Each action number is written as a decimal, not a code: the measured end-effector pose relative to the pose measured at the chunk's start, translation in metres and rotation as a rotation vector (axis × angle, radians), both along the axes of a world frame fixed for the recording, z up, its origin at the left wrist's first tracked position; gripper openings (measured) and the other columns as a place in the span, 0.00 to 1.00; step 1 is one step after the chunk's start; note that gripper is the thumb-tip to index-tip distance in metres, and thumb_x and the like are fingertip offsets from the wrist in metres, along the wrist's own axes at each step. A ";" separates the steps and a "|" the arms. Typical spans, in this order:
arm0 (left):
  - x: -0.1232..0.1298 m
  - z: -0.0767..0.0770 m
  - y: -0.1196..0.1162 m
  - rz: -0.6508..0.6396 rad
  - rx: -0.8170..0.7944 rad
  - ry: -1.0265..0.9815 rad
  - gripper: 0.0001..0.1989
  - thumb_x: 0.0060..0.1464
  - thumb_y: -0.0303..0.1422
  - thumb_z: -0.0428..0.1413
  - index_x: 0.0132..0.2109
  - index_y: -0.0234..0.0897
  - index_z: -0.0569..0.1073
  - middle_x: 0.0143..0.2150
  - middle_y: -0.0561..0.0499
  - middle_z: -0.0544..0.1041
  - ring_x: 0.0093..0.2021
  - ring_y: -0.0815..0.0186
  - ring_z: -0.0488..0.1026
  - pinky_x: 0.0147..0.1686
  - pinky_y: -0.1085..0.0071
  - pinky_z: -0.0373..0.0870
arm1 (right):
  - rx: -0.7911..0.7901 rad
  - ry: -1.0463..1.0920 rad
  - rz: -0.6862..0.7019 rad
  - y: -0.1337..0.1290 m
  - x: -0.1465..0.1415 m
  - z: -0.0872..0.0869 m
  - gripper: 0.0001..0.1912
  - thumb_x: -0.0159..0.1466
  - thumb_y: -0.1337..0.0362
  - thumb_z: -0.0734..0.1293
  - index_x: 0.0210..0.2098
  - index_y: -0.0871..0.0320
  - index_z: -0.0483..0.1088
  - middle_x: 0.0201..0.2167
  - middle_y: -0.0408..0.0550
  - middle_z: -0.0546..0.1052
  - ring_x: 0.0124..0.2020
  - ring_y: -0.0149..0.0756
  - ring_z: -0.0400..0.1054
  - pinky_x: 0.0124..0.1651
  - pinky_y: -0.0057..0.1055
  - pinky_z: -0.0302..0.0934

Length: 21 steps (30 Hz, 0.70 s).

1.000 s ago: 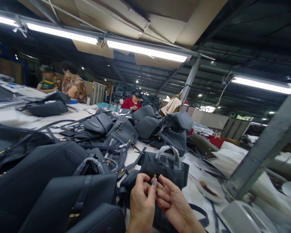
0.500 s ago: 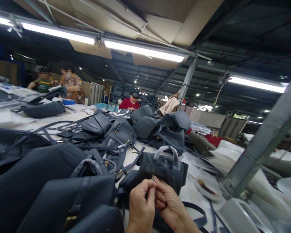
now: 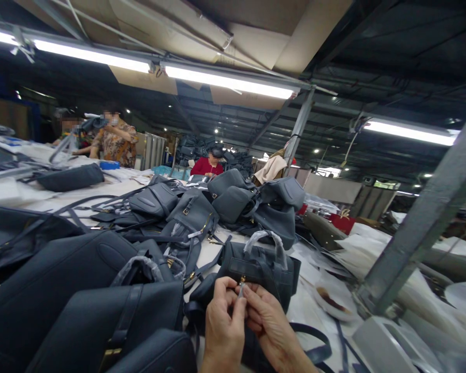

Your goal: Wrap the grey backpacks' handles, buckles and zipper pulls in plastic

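Observation:
A dark bag [image 3: 274, 277] with a plastic-wrapped handle [image 3: 266, 239] lies in front of me. Gold-coloured hardware [image 3: 241, 280] shows on its front, just above my fingertips. My left hand [image 3: 226, 321] is closed, thumb and fingers pinching a small grey piece [image 3: 241, 290] below that hardware. From the right, my right hand [image 3: 270, 318] pinches at the same small piece, its other fingers curled. Both hands meet at the fingertips. What the piece is cannot be made out clearly.
Dark bags [image 3: 128, 311] lie at the left, with a further heap [image 3: 233, 199] beyond. A metal post [image 3: 415, 233] slants at the right beside a grey-white object [image 3: 392, 344]. One person in red [image 3: 206, 166] and two people at the far left are across the table.
My fingertips have parted slightly, showing the small grey piece and more of the gold hardware. At the far left, a person in a patterned top has raised a dark item.

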<state>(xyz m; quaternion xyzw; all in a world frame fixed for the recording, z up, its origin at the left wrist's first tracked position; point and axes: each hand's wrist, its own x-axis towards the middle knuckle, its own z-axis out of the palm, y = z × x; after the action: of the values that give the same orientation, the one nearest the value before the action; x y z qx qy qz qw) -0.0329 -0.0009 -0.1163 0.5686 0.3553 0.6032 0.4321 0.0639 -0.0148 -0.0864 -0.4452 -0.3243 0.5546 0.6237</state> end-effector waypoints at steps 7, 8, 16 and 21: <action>0.007 -0.014 0.014 -0.107 -0.119 -0.240 0.21 0.51 0.48 0.59 0.42 0.38 0.63 0.19 0.59 0.69 0.20 0.69 0.69 0.25 0.75 0.66 | -0.011 -0.224 0.040 0.005 0.006 -0.009 0.32 0.46 0.42 0.76 0.37 0.62 0.72 0.14 0.35 0.67 0.11 0.16 0.46 0.14 0.17 0.37; 0.008 -0.018 0.016 -0.079 -0.092 -0.219 0.21 0.52 0.48 0.59 0.43 0.38 0.64 0.19 0.59 0.69 0.20 0.69 0.68 0.25 0.75 0.65 | -0.007 -0.329 0.053 0.005 0.010 -0.008 0.31 0.47 0.41 0.75 0.36 0.61 0.72 0.15 0.37 0.69 0.10 0.18 0.50 0.14 0.18 0.39; 0.009 -0.022 0.017 -0.039 -0.050 -0.113 0.20 0.53 0.47 0.57 0.43 0.35 0.72 0.19 0.54 0.72 0.22 0.65 0.72 0.26 0.73 0.65 | 0.122 -1.037 -0.149 -0.014 0.046 0.056 0.17 0.61 0.49 0.63 0.33 0.56 0.71 0.27 0.47 0.81 0.16 0.29 0.67 0.21 0.24 0.56; 0.012 -0.019 0.024 -0.286 -0.348 -0.285 0.21 0.42 0.46 0.61 0.37 0.32 0.72 0.13 0.56 0.68 0.14 0.68 0.66 0.20 0.75 0.60 | 0.065 -1.069 -0.038 -0.013 0.047 0.045 0.18 0.61 0.47 0.62 0.32 0.55 0.70 0.28 0.47 0.80 0.17 0.31 0.68 0.21 0.27 0.57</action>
<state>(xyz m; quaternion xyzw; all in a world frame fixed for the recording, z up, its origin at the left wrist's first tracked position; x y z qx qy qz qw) -0.0213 0.0233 -0.1349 0.4395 0.3052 0.5398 0.6498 0.1106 -0.0283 -0.0410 -0.6520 -0.6056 0.2288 0.3948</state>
